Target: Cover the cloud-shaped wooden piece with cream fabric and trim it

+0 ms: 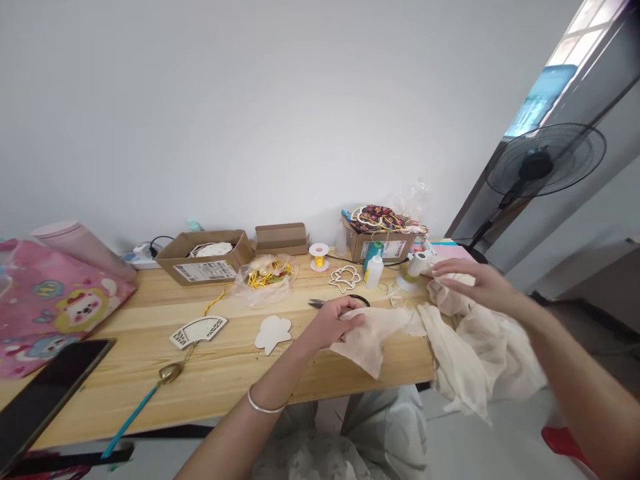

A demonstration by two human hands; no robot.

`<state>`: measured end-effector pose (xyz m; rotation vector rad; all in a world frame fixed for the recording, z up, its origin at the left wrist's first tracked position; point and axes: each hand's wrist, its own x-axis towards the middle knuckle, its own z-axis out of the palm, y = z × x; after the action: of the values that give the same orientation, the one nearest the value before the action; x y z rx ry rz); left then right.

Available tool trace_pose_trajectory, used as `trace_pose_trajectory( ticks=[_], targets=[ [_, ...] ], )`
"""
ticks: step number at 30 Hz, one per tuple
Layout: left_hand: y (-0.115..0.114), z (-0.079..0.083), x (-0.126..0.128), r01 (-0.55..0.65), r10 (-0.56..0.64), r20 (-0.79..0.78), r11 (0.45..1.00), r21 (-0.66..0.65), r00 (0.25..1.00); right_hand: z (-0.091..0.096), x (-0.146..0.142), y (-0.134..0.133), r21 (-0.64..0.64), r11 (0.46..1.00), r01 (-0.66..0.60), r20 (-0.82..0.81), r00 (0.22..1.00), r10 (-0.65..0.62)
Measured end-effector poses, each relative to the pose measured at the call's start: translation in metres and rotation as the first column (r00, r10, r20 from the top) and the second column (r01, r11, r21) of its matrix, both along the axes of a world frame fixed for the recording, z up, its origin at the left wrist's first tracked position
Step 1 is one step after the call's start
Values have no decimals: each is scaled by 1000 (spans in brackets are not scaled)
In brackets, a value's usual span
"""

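Observation:
A cream cloth (450,347) lies over the right end of the wooden table (210,373) and hangs off its edge. My left hand (333,323) is closed on a fold of that cloth near the table's front. My right hand (473,280) rests flat on the bunched cloth farther right, fingers stretched out. Black scissors (325,303) lie just behind my left hand. A white cloud-shaped cutout (273,332) lies to the left of it.
Cardboard boxes (205,257), a bag of yellow cord (267,275), a yellow thread spool (319,257), glue bottles (374,267) and a wooden outline piece (345,277) line the back. A fan-shaped ornament with tassel (197,331), dark tablet (45,393) and pink bag (45,300) sit left. A standing fan (543,160) is at right.

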<state>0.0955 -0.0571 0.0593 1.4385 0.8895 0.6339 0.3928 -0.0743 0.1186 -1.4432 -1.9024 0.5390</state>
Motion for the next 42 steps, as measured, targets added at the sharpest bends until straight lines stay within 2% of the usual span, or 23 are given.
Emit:
trace_pose_trajectory(
  ticks=[1,3,5,7,9,11,12,14,16,18,20,22,23,25,27,30,32,34,38,40,42],
  targets=[
    [-2,-6,-3,-12,13,-21,1000,12,1000,-10,-19,1,61,992,-112,23,994,111],
    [-3,-10,-8,0,1,-35,1000,24,999,-28,-60,2,27,972,-235,30,972,234],
    [0,-7,-12,6,-7,21,999,31,1000,-40,-98,3,-98,924,-369,-4,929,370],
    [3,-3,-17,-82,77,154,996,27,985,-46,-126,5,-196,900,-388,-52,921,385],
    [4,-4,-23,-241,233,323,970,-16,917,-47,-142,5,-181,929,-323,-130,944,303],
    [0,-11,-26,-328,334,479,939,-98,812,-45,-149,4,-136,966,-222,-279,944,177],
    [-4,-15,-25,-302,336,552,941,-156,763,-44,-151,2,-123,976,-180,-356,926,126],
    [-14,-25,-20,-197,260,605,966,-169,752,-44,-154,-1,-116,983,-144,-455,887,77],
    [-24,-30,-13,-237,287,546,958,-162,787,-48,-160,-4,-131,981,-142,-517,854,54],
    [-28,-32,-9,-402,435,457,899,-173,776,-52,-165,-6,-167,975,-148,-595,804,20],
    [-28,-31,-10,-568,553,390,818,-87,736,-56,-167,-7,-209,967,-145,-687,726,-40],
    [-27,-29,-17,-656,611,346,755,17,712,-57,-165,-7,-227,967,-120,-773,626,-103],
    [-27,-28,-21,-669,625,327,742,31,709,-56,-162,-6,-226,968,-111,-809,574,-124],
    [-29,-27,-28,-643,624,315,764,-53,715,-56,-157,-6,-221,969,-114,-863,486,-140],
    [-34,-26,-33,-541,579,368,814,-211,728,-57,-154,-6,-228,962,-153,-884,446,-138],
    [-43,-30,-37,-306,484,487,863,-402,727,-64,-157,-8,-258,935,-243,-857,505,-105],
    [-48,-34,-38,-183,459,551,857,-483,697,-71,-161,-10,-278,912,-303,-816,576,-57],
    [-51,-38,-40,-105,484,597,824,-556,640,-78,-163,-10,-298,903,-311,-783,621,-44],
    [-52,-43,-43,8,532,623,757,-653,573,-87,-163,-9,-303,908,-289,-798,598,-76],
    [-52,-43,-43,59,502,644,761,-646,578,-87,-163,-9,-317,868,-382,-796,604,-25],
    [-52,-42,-41,86,447,671,793,-603,591,-84,-164,-10,-362,790,-494,-768,638,47]
  ],
)
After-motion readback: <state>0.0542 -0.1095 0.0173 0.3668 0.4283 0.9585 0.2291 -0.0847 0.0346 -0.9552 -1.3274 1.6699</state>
